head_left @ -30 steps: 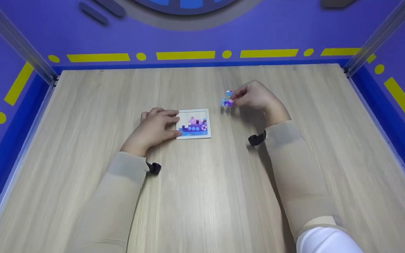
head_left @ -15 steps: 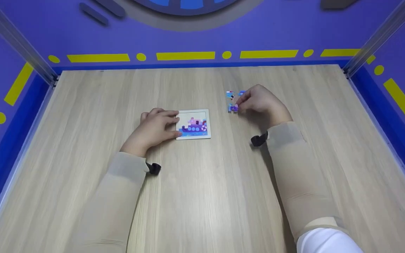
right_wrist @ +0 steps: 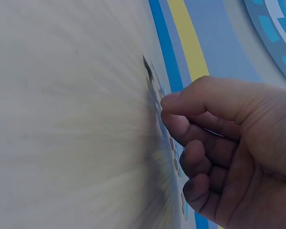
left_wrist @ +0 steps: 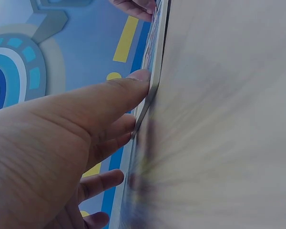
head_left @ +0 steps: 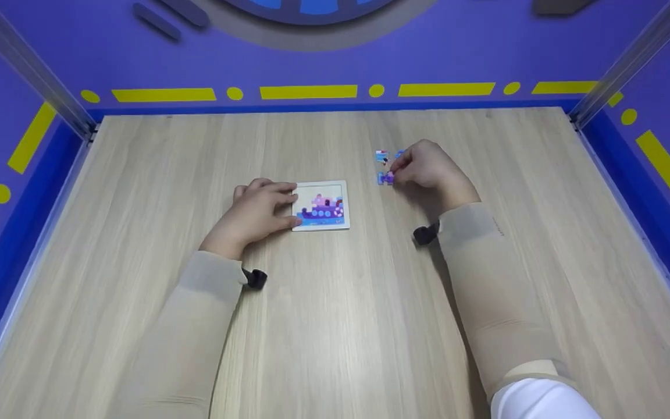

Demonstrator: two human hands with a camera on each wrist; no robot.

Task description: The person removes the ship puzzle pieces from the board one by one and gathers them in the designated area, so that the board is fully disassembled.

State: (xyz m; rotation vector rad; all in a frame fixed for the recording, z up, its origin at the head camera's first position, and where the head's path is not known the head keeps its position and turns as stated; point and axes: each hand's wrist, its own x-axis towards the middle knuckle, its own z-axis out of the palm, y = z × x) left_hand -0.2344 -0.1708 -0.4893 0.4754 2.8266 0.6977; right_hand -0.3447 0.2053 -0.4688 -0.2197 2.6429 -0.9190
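A small white-framed jigsaw puzzle (head_left: pixel 320 205) with a pink and purple boat picture lies flat on the table. My left hand (head_left: pixel 250 218) rests at its left side, fingers fairly straight, with the thumb on the lower left corner and a fingertip at the upper left. To the right and farther back, my right hand (head_left: pixel 431 171) pinches a purple and blue puzzle piece (head_left: pixel 384 178) between thumb and forefinger, low over the table. Its other fingers are curled, as the right wrist view shows. The piece is partly hidden by the fingertips.
Another loose puzzle piece (head_left: pixel 381 156) lies just behind the right fingertips, and a blue one (head_left: pixel 399 153) is partly covered by that hand. Purple panels with yellow marks (head_left: pixel 308 92) enclose the wooden table (head_left: pixel 323 326) at the back and sides.
My right hand has shifted slightly right and nearer with the purple piece, uncovering more of the loose pieces behind; over the last half second it has barely moved. The left hand stays put.
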